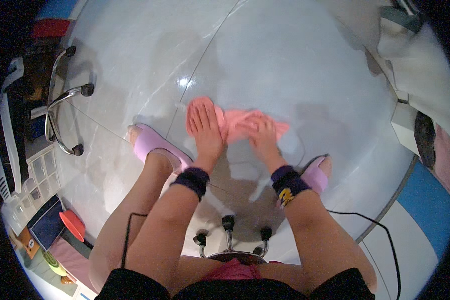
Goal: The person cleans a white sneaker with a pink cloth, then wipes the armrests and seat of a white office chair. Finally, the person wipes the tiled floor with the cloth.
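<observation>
A crumpled pink cloth lies spread sideways on the glossy grey tiled floor. My left hand rests flat on its left end, fingers stretched out and pointing away from me. Over the cloth's right part, my right hand has its fingers bent into the fabric, a little smeared by motion. Dark bands circle both wrists; the right one bears a yellow patch. The cloth sits ahead of and between my feet, which are in lilac open-toed slippers.
A chair's chrome wheeled base stands at left, near clear plastic compartment trays and a red-orange dish. Below me are stool casters. Black cables hang on both sides. A white-and-blue panel edges the right.
</observation>
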The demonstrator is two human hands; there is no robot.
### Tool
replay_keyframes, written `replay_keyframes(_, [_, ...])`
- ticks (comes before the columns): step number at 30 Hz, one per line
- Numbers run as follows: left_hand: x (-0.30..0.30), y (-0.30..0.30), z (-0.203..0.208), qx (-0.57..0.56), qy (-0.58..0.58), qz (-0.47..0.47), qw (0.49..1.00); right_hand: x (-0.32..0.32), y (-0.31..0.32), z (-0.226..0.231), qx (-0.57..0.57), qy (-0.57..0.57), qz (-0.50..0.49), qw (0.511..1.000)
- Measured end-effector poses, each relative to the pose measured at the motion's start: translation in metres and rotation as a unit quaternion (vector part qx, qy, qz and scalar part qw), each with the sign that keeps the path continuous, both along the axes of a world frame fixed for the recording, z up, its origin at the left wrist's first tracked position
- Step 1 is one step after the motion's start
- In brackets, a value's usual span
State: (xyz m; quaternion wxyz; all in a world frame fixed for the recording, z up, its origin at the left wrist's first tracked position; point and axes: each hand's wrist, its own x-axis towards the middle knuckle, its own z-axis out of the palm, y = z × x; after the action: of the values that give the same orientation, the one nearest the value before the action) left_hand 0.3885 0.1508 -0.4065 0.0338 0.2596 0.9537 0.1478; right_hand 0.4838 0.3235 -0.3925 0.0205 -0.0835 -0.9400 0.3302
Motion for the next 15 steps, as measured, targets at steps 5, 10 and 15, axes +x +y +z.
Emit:
replay_keyframes(5, [0.117, -0.061, 0.003, -0.047, -0.053, -0.049, 0.996, 0.107, -0.068, 0.010, -0.038, -0.070, -0.029, 0.996])
replay_keyframes(10, [0.193, -0.126, 0.013, -0.053, -0.113, -0.085, 0.989, 0.195, -0.135, 0.028, -0.016, -0.127, -0.031, 0.991])
replay_keyframes(15, [0.217, -0.138, 0.031, -0.078, -0.122, -0.116, 0.983, 0.233, -0.145, 0.035, 0.016, -0.199, 0.015, 0.980])
